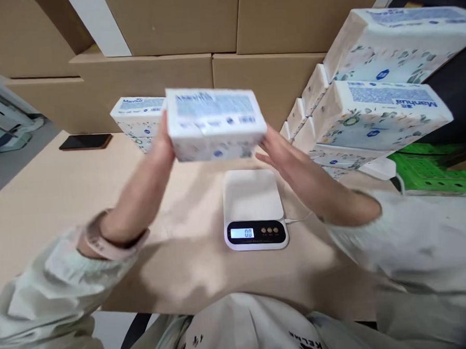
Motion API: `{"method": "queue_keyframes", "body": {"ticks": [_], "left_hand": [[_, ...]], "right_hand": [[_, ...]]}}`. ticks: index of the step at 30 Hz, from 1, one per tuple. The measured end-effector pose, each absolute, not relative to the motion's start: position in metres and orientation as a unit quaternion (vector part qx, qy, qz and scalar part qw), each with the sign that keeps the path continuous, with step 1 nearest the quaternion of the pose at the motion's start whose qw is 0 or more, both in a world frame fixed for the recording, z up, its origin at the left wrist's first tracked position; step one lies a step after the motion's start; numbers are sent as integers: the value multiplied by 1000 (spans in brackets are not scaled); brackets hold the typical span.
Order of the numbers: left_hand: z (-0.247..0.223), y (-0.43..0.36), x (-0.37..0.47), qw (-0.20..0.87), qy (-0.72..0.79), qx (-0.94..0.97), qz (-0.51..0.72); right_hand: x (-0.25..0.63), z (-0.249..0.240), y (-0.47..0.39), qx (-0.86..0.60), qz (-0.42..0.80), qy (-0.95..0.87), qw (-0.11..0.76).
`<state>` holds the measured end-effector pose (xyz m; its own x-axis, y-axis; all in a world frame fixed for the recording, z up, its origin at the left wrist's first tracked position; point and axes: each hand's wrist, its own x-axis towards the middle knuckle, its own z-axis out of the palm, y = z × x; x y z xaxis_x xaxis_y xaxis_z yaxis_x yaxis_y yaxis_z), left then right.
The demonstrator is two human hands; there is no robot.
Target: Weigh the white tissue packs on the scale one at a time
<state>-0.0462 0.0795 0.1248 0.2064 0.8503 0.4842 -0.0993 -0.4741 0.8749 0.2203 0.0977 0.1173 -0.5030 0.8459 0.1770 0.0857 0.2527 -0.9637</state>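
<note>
Left hand (pixel 164 140) and right hand (pixel 275 145) clamp a white printed pack (pixel 217 126) between them.
It is held in the air over the desk (pixel 35 205), beyond the scale (pixel 253 194), which reads 0.0.

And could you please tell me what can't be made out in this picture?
In the head view:
Small print on the held pack: blurred.
Fingertips of the left hand: hidden behind that pack.
Right end of the left-hand stack: covered by pack and hand.
Marks under the scale buttons: too small.
</note>
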Motion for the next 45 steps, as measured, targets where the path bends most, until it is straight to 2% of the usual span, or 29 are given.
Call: {"method": "queue_keyframes", "body": {"ticks": [5, 10, 17, 20, 30, 45], "left_hand": [[59, 48, -12, 444, 362, 655, 494], [21, 33, -3, 478, 355, 647, 477], [-20, 18, -19, 398, 430, 598, 548], [-25, 15, -26, 395, 431, 584, 564], [-23, 12, -25, 411, 410, 603, 547], [-20, 12, -21, 408, 420, 576, 570]], "right_hand": [[275, 52, 37, -404, 479, -685, 372], [292, 13, 25, -423, 464, -687, 366], [300, -22, 21, -497, 278, -622, 538], [300, -26, 19, -502, 256, -610, 557], [297, -29, 17, -471, 289, -650, 522], [298, -19, 18, -473, 269, -679, 493]]}}
